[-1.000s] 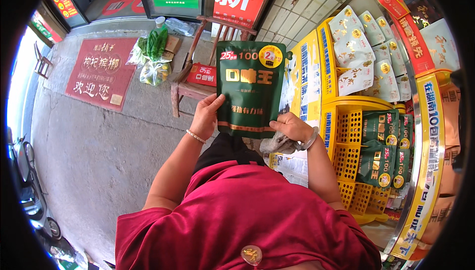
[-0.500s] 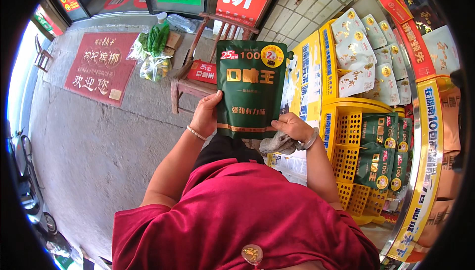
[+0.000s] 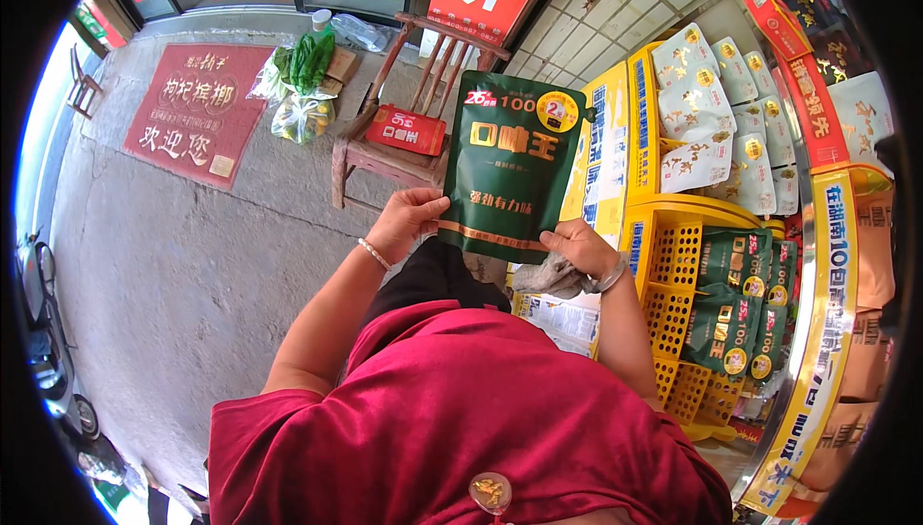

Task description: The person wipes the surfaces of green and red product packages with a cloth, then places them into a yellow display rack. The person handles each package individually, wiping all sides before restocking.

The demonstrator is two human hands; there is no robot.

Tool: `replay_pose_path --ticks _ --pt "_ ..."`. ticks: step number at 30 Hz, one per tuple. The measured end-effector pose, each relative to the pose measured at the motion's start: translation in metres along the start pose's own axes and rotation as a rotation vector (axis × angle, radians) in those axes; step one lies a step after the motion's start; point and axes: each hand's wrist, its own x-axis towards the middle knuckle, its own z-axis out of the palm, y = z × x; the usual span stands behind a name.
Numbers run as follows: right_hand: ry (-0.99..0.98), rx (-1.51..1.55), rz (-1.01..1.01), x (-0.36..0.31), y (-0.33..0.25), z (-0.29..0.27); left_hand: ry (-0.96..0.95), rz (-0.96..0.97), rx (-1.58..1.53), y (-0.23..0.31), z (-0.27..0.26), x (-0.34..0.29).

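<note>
In front of me I hold up a dark green snack pouch (image 3: 510, 164) with gold lettering and a yellow round sticker. My left hand (image 3: 411, 223) pinches its lower left edge, thumb on the front. At the lower right corner, my right hand (image 3: 584, 247) grips the pouch the same way. A grey cloth (image 3: 550, 277) hangs beneath the right hand, bunched against it; how it is held is hidden. Similar green pouches (image 3: 723, 325) stand in the yellow perforated rack (image 3: 670, 318) to my right.
Behind the pouch is a wooden chair (image 3: 385, 162) bearing a red box (image 3: 408, 130). Bags of green vegetables (image 3: 306, 68) sit on the ground beside it, near a red mat (image 3: 197, 112). White pouches (image 3: 694, 107) fill the upper display at right. Scooters (image 3: 60, 352) stand far left.
The pouch has shifted slightly right and tilted, its top leaning rightward. My left hand has slid to the right and a little lower along with it; both hands keep their hold.
</note>
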Motion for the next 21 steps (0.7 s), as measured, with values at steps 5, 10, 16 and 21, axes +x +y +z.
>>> replay_pose_path --ticks 5,10,16,21 --pt "0.023 -0.001 0.014 0.003 0.007 0.003 -0.110 0.044 -0.252 -0.014 -0.002 0.006" --pt "0.031 0.135 -0.091 0.004 0.011 0.006 -0.239 0.004 -0.490 -0.022 0.002 0.007" --pt "0.007 0.109 -0.050 0.003 0.011 0.002 -0.189 0.021 -0.388 -0.022 -0.001 0.007" --pt "0.045 0.051 -0.016 -0.001 0.016 -0.002 -0.042 -0.057 -0.151 -0.022 -0.002 -0.002"
